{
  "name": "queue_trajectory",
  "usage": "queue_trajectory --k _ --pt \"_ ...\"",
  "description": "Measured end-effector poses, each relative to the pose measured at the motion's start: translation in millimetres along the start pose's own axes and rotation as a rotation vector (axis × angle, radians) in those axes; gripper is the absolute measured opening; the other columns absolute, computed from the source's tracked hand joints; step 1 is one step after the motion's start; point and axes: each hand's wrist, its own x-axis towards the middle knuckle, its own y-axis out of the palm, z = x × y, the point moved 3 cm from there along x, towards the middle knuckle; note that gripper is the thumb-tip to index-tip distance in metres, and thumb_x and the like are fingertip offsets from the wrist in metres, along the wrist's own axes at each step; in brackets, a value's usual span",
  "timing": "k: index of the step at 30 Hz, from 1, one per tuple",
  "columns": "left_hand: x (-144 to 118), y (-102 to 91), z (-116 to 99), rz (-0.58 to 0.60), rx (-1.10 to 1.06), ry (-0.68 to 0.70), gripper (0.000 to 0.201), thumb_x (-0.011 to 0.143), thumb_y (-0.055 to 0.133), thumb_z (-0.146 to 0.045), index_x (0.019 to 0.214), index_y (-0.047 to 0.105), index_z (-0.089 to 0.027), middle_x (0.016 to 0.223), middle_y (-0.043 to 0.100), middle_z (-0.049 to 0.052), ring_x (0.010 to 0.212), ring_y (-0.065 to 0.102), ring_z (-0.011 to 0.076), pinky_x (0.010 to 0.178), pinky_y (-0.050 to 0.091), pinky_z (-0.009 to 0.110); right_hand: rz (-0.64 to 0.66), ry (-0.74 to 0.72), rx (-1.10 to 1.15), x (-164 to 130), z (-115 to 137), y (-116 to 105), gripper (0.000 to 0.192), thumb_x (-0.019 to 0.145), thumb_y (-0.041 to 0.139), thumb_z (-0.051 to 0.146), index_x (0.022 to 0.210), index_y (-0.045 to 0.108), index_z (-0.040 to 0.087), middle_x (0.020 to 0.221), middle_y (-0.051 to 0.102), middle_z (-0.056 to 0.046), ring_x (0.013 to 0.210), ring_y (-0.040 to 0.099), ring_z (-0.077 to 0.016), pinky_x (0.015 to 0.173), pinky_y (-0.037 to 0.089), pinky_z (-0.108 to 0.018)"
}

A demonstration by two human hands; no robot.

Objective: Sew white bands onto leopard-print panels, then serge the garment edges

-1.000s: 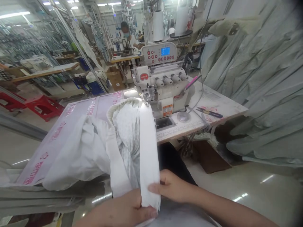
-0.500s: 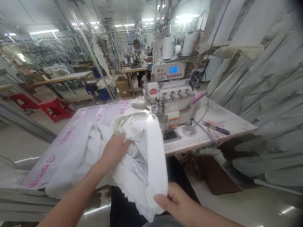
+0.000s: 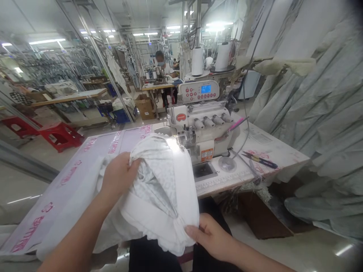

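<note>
A white garment (image 3: 159,215) with a wide waistband and ruffled edge hangs from the table over my lap. Its band runs up to the lit needle area of a white overlock sewing machine (image 3: 198,124). My left hand (image 3: 119,175) grips the gathered fabric on the band's left side, thumb on top. Lower down, my right hand (image 3: 208,234) pinches the near end of the band between thumb and fingers. Where the band meets the presser foot, the needle itself is too small to make out.
Thread snips (image 3: 261,160) lie on the table (image 3: 280,151) right of the machine. Thread cones (image 3: 197,62) stand behind it. Pale cloth (image 3: 309,113) hangs along the right side. Red stools (image 3: 61,134) stand at left, and a person (image 3: 161,62) sits farther back.
My left hand has shifted left and slightly up, pulling the fabric so the garment's opening spreads wider. My right hand stays on the band, slightly higher. The view has tilted a little.
</note>
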Motion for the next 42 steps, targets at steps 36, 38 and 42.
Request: queue_trajectory --k 36,38,42 --pt "-199 40.3 -74 1.253 -0.928 0.192 0.031 0.086 0.040 -0.041 0.093 0.059 -0.018 0.089 0.058 0.001 0.084 0.050 0.0152 0.078 0.041 0.022 -0.042 0.186 0.166 -24 -15 29 0.043 0.077 0.055 0.055 0.070 0.050 0.013 0.053 0.039 0.005 0.044 0.032 -0.0053 0.039 0.025 -0.018" --pt "-193 45.5 -76 1.267 -0.940 0.223 0.034 0.086 0.040 -0.043 0.093 0.060 -0.017 0.089 0.059 0.002 0.082 0.051 0.0154 0.077 0.042 0.024 -0.046 0.167 0.116 -22 -11 24 0.047 0.077 0.054 0.057 0.063 0.047 0.013 0.055 0.037 0.004 0.049 0.030 -0.0058 0.043 0.024 -0.019" --pt "-149 58.0 -56 1.120 -0.972 0.063 0.042 0.079 0.046 -0.053 0.088 0.062 -0.016 0.085 0.063 0.005 0.077 0.056 0.0184 0.071 0.046 0.028 -0.004 0.102 0.072 -13 5 15 0.049 0.080 0.049 0.058 0.061 0.046 0.013 0.055 0.035 0.004 0.050 0.029 -0.0065 0.045 0.022 -0.021"
